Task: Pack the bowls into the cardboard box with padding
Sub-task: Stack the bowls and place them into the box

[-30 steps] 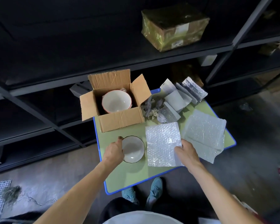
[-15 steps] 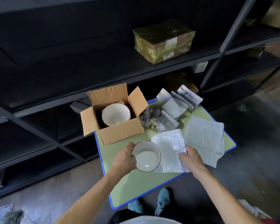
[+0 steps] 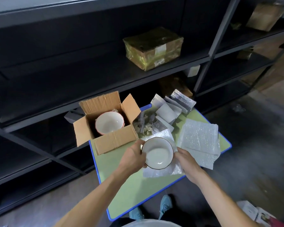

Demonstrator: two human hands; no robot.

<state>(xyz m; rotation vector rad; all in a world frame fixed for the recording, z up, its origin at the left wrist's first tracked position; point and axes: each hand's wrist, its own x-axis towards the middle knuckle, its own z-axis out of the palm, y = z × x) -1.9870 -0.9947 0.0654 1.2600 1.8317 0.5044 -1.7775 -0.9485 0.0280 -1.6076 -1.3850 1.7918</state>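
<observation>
2 teal shoes [image 3: 166, 204] at bottom of view, under the near edge of the green table [image 3: 129, 185] with blue rim. Both bare forearms reach up from the bottom onto the table.

Left hand [image 3: 132, 158] grips the dark-rimmed bowl [image 3: 157, 153] at its left rim, thumb over the edge, fingers curled beneath. Bowl is white inside, mouth up, tipped a little toward the camera, over the bubble-wrap sheet [image 3: 156, 173]. Cannot tell if the bowl rests on the sheet or is held just above it.

Right hand [image 3: 188, 163] is at the bowl's right side, on the sheet's right part, fingertips by the rim. Sheet edge lifts up there. Cannot tell if this hand pinches the sheet or just presses it.

Second bubble-wrap sheet [image 3: 199, 140] lies flat just right of the first, partly folded at its near edge.

Cardboard box [image 3: 116, 143] sits on the table's far left corner, 4 flaps open, just beyond the left hand. Inside it 1 red-rimmed bowl [image 3: 109, 122], upright, white inside.

Right of the box: shredded paper [image 3: 144, 124], then white foam pieces [image 3: 167, 112] and a silver padded pouch [image 3: 183, 101] at the far edge.

Behind: dark metal shelving [image 3: 88, 76], with 1 wrapped parcel [image 3: 152, 48] on a shelf.
</observation>
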